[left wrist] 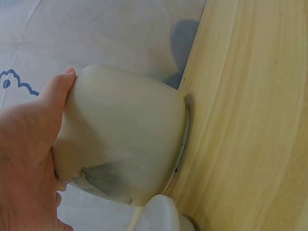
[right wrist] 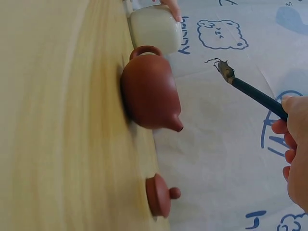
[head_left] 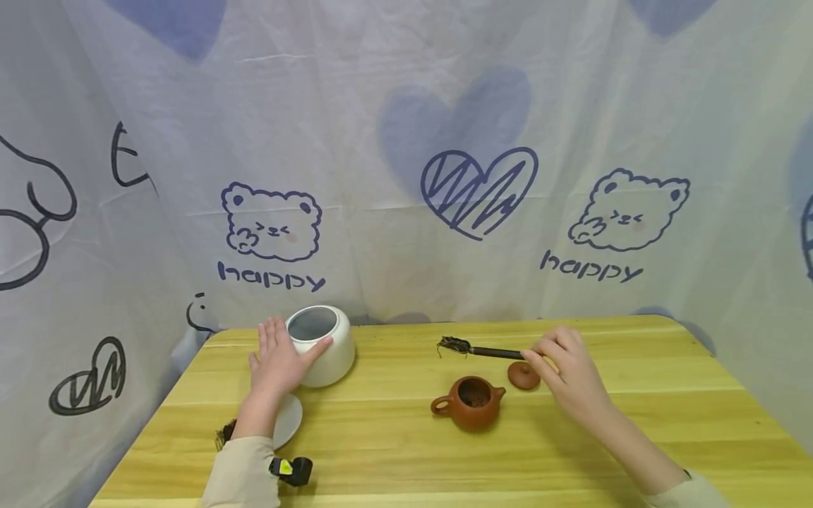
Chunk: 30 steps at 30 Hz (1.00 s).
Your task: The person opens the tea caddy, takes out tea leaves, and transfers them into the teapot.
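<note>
My left hand rests against the white jar, fingers straight along its left side and thumb lying across the front near the rim. In the left wrist view the smooth pale side of the jar stands on the table beside the thumb. My right hand pinches the dark handle of a tea scoop, held level above the table. Dark, twisted tea leaves sit on its tip. Below the scoop stands an uncovered reddish-brown teapot, with some dark leaves inside. Its knobbed lid lies beyond the spout.
A white round lid lies in front of the jar, partly behind the left forearm. More dark leaves show left of that forearm, mostly hidden. A printed cloth hangs behind the wooden table.
</note>
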Each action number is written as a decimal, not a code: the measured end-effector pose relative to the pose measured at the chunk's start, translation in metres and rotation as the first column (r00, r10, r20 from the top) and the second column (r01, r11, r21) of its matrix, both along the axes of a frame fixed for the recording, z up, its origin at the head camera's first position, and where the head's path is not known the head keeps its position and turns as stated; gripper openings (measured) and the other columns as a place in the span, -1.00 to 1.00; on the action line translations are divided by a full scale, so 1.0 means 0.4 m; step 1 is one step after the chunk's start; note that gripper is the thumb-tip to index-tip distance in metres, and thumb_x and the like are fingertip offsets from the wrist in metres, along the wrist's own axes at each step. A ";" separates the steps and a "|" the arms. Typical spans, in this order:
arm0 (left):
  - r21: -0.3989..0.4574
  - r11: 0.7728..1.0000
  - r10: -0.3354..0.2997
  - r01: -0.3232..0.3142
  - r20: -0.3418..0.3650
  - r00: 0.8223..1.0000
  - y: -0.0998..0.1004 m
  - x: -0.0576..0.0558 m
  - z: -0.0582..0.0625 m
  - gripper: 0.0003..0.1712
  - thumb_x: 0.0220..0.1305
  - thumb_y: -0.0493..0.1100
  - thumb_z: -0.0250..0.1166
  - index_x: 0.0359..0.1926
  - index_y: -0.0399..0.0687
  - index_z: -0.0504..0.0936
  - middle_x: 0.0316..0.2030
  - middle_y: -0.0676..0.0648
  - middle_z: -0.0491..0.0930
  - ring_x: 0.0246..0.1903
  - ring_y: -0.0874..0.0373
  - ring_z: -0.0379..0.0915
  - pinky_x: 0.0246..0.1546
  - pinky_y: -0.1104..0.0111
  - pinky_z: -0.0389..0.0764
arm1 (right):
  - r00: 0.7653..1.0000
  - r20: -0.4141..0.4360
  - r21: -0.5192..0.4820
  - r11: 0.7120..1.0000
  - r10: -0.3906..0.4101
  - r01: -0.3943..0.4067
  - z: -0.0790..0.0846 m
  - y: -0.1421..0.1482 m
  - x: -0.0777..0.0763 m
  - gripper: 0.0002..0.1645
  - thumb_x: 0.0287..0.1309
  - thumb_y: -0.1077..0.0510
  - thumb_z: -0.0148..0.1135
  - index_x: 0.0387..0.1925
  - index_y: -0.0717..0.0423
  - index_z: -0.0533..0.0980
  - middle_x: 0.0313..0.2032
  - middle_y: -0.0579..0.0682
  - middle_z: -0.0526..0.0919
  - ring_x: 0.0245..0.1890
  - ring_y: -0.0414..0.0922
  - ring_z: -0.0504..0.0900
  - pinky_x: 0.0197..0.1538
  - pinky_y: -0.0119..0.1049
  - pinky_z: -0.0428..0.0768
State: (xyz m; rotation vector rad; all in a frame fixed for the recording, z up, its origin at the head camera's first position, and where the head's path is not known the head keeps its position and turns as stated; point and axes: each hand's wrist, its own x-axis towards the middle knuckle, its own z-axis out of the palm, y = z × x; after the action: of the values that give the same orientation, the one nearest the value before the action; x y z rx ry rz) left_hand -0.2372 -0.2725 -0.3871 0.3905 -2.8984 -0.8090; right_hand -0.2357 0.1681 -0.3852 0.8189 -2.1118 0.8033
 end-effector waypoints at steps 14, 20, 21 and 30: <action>0.006 1.000 -0.007 0.007 -0.002 1.000 0.006 -0.009 -0.003 0.45 0.09 0.65 -0.02 0.49 -0.37 -0.42 0.49 -0.39 -0.51 0.50 -0.28 -0.65 0.39 -0.34 -0.39 | 0.999 0.015 0.019 0.999 -0.033 0.033 -0.026 0.078 0.054 -0.71 -0.07 0.39 0.38 -0.56 -0.07 0.54 -0.43 -0.22 0.42 -0.28 -0.31 0.26 -0.17 -0.41 0.21; 0.006 1.000 -0.005 0.005 0.001 1.000 0.010 -0.010 0.000 0.44 0.11 0.63 -0.02 0.49 -0.36 -0.42 0.49 -0.39 -0.51 0.50 -0.28 -0.65 0.39 -0.34 -0.39 | 0.997 0.049 0.039 0.998 -0.059 0.057 -0.033 0.096 0.066 -0.67 -0.09 0.40 0.39 -0.56 -0.10 0.53 -0.43 -0.25 0.41 -0.28 -0.34 0.24 -0.18 -0.43 0.20; 0.007 1.000 -0.007 0.007 0.001 1.000 0.010 -0.010 0.000 0.44 0.11 0.63 -0.01 0.49 -0.37 -0.42 0.49 -0.39 -0.51 0.50 -0.28 -0.65 0.39 -0.34 -0.39 | 0.996 0.058 0.042 0.997 -0.065 0.062 -0.033 0.098 0.067 -0.67 -0.08 0.40 0.39 -0.56 -0.11 0.53 -0.42 -0.26 0.41 -0.27 -0.34 0.23 -0.18 -0.43 0.20; -0.006 1.000 -0.001 0.001 0.008 1.000 0.001 -0.006 -0.007 0.45 0.10 0.64 -0.03 0.49 -0.36 -0.44 0.49 -0.39 -0.52 0.50 -0.31 -0.63 0.39 -0.35 -0.38 | 0.992 0.107 0.077 0.995 -0.068 0.059 -0.024 0.099 0.070 -0.62 -0.03 0.35 0.40 -0.57 -0.21 0.48 -0.39 -0.28 0.38 -0.26 -0.36 0.19 -0.19 -0.41 0.17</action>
State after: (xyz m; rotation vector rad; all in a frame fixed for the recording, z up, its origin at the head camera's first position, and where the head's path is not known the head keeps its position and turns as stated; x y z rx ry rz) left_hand -0.2397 -0.2722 -0.3899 0.3925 -2.9078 -0.8001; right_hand -0.2077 0.2075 -0.3948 0.7569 -2.2644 0.7563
